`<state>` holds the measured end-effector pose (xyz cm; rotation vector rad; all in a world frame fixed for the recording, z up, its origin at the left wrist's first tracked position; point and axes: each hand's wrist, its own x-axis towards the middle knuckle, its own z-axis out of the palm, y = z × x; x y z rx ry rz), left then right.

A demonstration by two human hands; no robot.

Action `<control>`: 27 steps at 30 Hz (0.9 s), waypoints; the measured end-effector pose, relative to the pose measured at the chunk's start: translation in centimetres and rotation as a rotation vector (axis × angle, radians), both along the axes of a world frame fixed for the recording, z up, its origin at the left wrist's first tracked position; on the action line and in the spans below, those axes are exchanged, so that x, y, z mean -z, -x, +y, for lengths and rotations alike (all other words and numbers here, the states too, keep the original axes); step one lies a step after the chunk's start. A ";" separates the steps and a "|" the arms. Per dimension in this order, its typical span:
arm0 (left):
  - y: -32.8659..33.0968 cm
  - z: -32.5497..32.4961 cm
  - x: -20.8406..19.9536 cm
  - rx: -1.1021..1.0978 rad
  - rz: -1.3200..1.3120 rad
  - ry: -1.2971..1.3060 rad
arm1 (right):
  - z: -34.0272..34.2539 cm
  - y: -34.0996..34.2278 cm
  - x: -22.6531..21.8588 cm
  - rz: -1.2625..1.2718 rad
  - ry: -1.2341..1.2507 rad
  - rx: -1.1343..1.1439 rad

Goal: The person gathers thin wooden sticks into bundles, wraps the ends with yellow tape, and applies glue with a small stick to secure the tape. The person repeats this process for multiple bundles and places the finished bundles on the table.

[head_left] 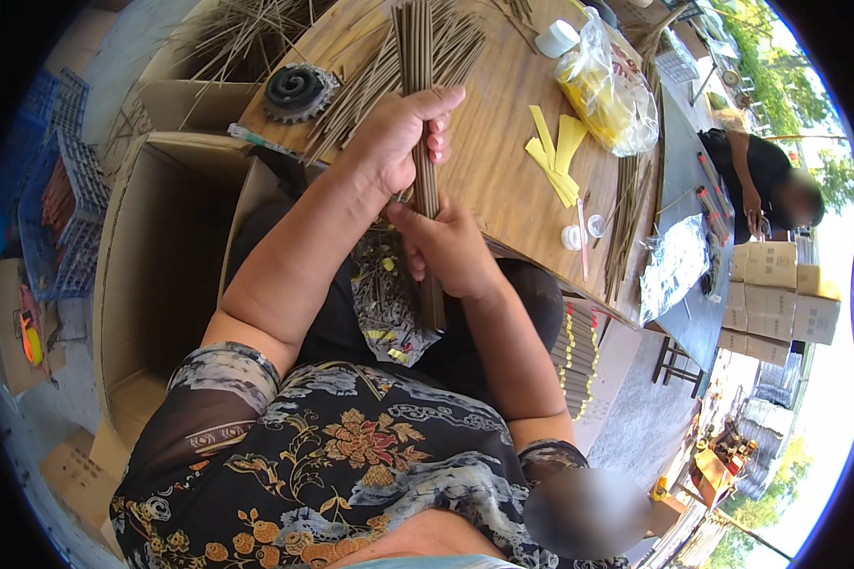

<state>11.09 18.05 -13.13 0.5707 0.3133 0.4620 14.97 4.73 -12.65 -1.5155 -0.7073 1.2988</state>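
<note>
Both hands are closed around one upright bundle of thin brown incense sticks, held above my lap at the table's near edge. My left hand wraps the bundle higher up, its thumb lying across the front. Lower down, my right hand grips the same bundle, with the lower ends showing beneath it. Behind the bundle, a loose heap of incense sticks is spread on the wooden table. Yellow paper strips lie to the right of the hands.
A black spiral coil sits at the table's left. A plastic bag with yellow contents, a white cup and small clear lids are on the right. An open cardboard box stands at my left. Another person works beyond the table.
</note>
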 end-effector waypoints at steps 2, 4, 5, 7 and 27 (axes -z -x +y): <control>0.2 0.7 -0.2 0.111 -0.163 0.128 | -0.1 -0.1 -0.9 0.196 0.037 -0.033; 0.1 0.3 -0.5 0.032 -0.067 0.065 | 0.0 -0.1 -1.2 0.181 0.052 -0.033; 0.0 0.1 -0.6 -0.006 -0.021 0.034 | 0.1 0.0 -0.6 -0.028 0.037 0.014; -0.4 -0.6 -0.4 -0.130 0.117 -0.109 | 0.7 0.4 1.1 -0.443 0.006 0.102; 0.3 0.8 -0.5 0.112 -0.217 0.102 | -0.1 0.1 -1.2 0.329 0.001 -0.021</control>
